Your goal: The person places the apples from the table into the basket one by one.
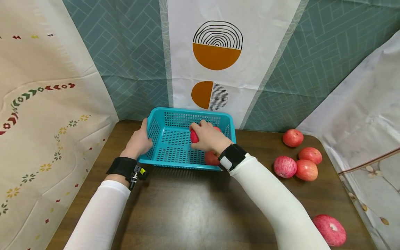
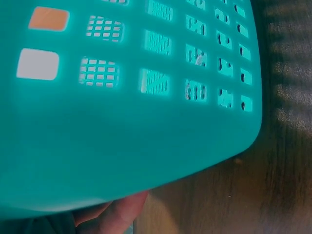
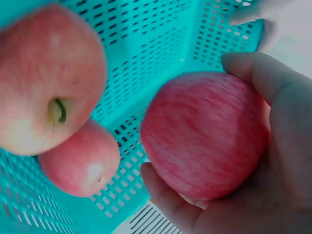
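Observation:
A turquoise plastic basket (image 1: 225, 118) with slotted walls sits toward the back of the table. At its left end, my left hand (image 1: 139, 140) grips the rim; in the left wrist view the basket wall (image 2: 112, 141) hides most of that hand, leaving fingers (image 2: 122, 214) showing beneath it. Inside the basket's right half, my right hand (image 1: 210, 136) holds a red apple (image 3: 204, 136), thumb and fingers around its sides. Beside it in the basket are two more apples, a large one with its stem showing (image 3: 53, 83) and another (image 3: 83, 163) partly behind it.
Several loose apples lie on the brown table (image 1: 187, 211) to the right: a cluster with a striped red apple (image 1: 285, 166), and one apple (image 1: 329, 230) near the front right corner. Patterned cloth (image 1: 134, 69) hangs behind the table and along both sides.

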### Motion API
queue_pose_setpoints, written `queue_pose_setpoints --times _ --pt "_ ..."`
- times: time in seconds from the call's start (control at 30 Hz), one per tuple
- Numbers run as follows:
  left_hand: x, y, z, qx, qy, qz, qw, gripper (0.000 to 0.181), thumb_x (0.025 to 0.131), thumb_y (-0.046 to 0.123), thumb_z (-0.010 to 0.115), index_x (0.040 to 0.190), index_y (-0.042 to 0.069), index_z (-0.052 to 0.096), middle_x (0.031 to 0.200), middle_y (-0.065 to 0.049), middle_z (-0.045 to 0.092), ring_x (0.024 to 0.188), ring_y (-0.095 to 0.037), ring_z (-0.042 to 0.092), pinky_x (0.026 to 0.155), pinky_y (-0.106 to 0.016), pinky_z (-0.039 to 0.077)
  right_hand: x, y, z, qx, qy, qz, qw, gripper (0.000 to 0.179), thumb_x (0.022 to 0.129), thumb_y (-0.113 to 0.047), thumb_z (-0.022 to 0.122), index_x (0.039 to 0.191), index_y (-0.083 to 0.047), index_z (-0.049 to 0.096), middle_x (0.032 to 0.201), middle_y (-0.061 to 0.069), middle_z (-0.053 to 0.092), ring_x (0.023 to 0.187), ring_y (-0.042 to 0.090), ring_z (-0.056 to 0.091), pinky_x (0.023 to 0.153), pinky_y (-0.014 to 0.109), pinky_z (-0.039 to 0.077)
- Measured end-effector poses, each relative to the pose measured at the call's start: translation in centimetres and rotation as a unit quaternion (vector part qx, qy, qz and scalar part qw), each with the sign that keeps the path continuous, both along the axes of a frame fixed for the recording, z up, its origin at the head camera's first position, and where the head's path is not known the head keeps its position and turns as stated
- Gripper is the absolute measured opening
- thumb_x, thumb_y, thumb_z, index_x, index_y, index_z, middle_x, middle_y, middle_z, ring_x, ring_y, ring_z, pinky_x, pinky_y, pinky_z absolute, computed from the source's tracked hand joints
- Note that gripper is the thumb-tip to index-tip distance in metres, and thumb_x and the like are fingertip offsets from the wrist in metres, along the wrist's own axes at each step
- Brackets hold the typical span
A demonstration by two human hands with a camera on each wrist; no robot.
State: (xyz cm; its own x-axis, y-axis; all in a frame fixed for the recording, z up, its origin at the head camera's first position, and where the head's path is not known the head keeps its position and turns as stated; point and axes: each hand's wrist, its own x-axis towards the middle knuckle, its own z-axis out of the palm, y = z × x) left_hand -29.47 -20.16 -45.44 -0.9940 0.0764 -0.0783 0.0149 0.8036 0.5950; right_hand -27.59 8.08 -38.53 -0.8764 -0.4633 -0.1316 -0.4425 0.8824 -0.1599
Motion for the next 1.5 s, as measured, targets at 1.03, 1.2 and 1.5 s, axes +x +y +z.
queue_pose_setpoints --times 1.03,1.2,1.5 --pt "-0.1 -0.1 0.0 -0.005 -0.002 -0.013 0.9999 0.092 0.096 0.005 0.05 0.158 0.016 -0.017 0.118 -0.034 0.059 0.078 -0.035 0.065 0.063 -0.05 0.056 -2.4 -0.2 -3.5 0.144 -0.012 0.087 0.9857 0.068 0.087 -0.052 0.071 0.141 -0.023 0.042 0.134 0.013 0.046 0.122 0.029 0.038 0.1 0.044 0.044" --pt "-0.1 0.0 0.1 -0.01 -0.004 -0.008 0.9999 0.092 0.096 0.006 0.051 0.158 0.016 -0.016 0.116 -0.033 0.06 0.076 -0.034 0.065 0.06 -0.047 0.055 -2.4 -0.4 -3.6 0.154 -0.017 0.094 0.9834 0.069 0.087 -0.049 0.072 0.143 -0.022 0.042 0.137 0.014 0.045 0.123 0.03 0.038 0.098 0.041 0.047" --pt "-0.1 0.0 0.2 -0.007 -0.006 -0.005 0.9999 0.092 0.096 0.005 0.051 0.158 0.017 -0.015 0.113 -0.032 0.061 0.073 -0.033 0.065 0.057 -0.044 0.054 -1.8 -0.5 -2.9 0.155 -0.046 0.097 0.9821 0.068 0.089 -0.044 0.072 0.146 -0.024 0.041 0.143 0.014 0.041 0.127 0.03 0.037 0.097 0.04 0.05"
